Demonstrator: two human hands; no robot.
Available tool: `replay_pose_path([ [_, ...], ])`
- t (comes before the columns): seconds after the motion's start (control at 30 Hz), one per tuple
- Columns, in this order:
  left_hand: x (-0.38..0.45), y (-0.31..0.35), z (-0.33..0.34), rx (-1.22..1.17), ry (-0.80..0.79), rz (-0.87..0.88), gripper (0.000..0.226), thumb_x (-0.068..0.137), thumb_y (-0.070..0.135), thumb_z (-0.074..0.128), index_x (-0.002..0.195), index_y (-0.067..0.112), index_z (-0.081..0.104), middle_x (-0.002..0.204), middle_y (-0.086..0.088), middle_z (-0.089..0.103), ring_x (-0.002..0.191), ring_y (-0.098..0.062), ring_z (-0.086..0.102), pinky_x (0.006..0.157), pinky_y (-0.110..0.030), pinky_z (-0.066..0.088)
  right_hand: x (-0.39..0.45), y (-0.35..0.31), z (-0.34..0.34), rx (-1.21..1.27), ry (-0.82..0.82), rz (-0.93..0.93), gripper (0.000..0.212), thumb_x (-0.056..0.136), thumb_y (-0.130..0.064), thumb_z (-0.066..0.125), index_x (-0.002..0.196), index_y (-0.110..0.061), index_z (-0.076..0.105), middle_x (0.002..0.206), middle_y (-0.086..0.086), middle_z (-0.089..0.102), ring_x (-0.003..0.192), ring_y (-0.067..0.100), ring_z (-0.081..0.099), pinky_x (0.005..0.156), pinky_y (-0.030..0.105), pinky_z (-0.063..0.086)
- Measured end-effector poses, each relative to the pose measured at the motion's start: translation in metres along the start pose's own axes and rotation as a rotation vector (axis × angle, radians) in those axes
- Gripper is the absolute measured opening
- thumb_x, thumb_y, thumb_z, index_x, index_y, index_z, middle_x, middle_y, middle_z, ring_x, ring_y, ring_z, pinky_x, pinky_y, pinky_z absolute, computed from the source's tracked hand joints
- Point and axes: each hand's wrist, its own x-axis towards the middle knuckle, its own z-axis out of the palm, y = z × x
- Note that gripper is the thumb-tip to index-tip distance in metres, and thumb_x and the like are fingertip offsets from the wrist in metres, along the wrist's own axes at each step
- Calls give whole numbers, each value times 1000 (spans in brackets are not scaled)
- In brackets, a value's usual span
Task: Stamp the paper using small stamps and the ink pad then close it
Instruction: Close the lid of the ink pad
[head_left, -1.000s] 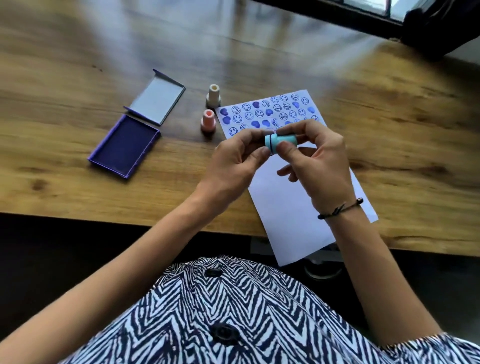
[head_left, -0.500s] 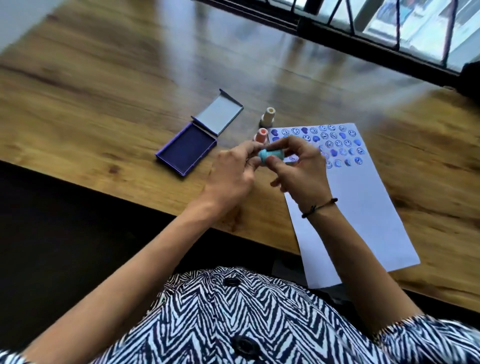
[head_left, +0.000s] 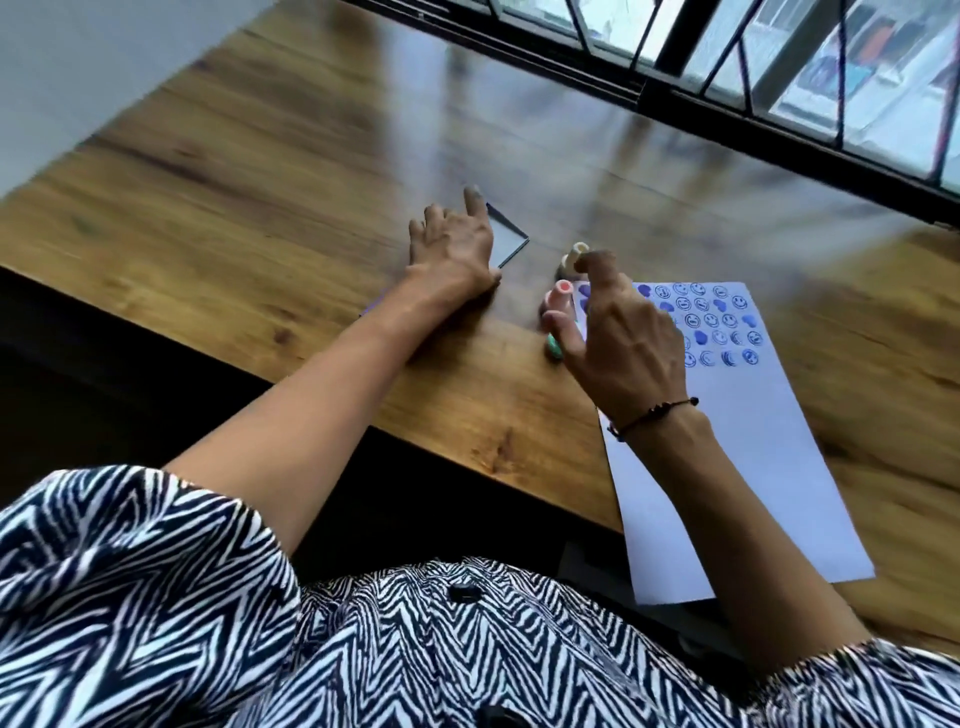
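Observation:
My left hand (head_left: 451, 244) lies with spread fingers over the purple ink pad, hiding most of it. Only the grey inside of the raised lid (head_left: 508, 238) and a purple sliver of the base (head_left: 370, 310) show. My right hand (head_left: 621, 335) hovers with loose fingers at the left edge of the white paper (head_left: 753, 457), whose top carries several rows of blue prints. Just below its thumb the teal stamp (head_left: 554, 351) sits on the table. The pink stamp (head_left: 562, 292) and the beige stamp (head_left: 575, 253) stand just beyond my right fingers.
The wooden table (head_left: 260, 208) runs far to the left and back. Its front edge passes under my forearms, and the paper overhangs it. A dark window frame with bars (head_left: 727, 88) lines the far right side.
Both hands had pinched the teal stamp together. Now it sits on the table, my left hand has moved left onto the ink pad, and my right hand has let go. The camera swung left.

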Motion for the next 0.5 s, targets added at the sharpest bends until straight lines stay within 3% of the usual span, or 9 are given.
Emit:
replay_pose_path([
  [0.1,7,1,0,-6,-6,-3,101,77,34,66,139,2,-7,128,-30,44,120,-41,38,101,-46,32,16,-9,-8,202,26,41,34,82,-31,59,109,-14,47,85,11,67,76,34,61,61,28,34],
  [0.2,3,-2,-7,-116,42,1,103,75,36,67,139,2,-6,126,-30,45,118,-42,40,100,-45,35,33,-17,-7,329,19,123,32,84,-35,58,105,-12,53,77,3,62,75,24,58,62,25,31],
  [0.27,-7,-13,-18,-336,147,20,100,73,34,67,139,3,0,125,-28,46,114,-42,45,97,-43,39,44,-22,-5,511,-4,222,29,89,-36,53,100,-9,54,79,6,61,69,23,58,61,28,41],
  [0.37,-35,-32,-31,-729,319,160,90,68,26,67,137,6,14,106,-13,58,96,-30,58,84,-31,48,57,-35,-4,1029,-278,449,34,95,-42,37,96,-10,49,91,15,57,62,22,59,53,30,55],
  [0.43,-58,-42,-32,-816,332,253,88,67,23,66,136,4,16,97,-7,57,91,-23,61,83,-25,48,62,-43,0,1240,-528,520,45,93,-52,27,92,-15,54,95,12,59,75,26,63,73,36,57],
  [0.5,-75,-47,-28,-857,328,292,87,67,20,68,136,2,17,99,-9,57,93,-24,62,88,-26,48,62,-48,7,1351,-700,497,52,90,-59,22,91,-19,56,99,13,62,93,34,61,95,46,48],
])
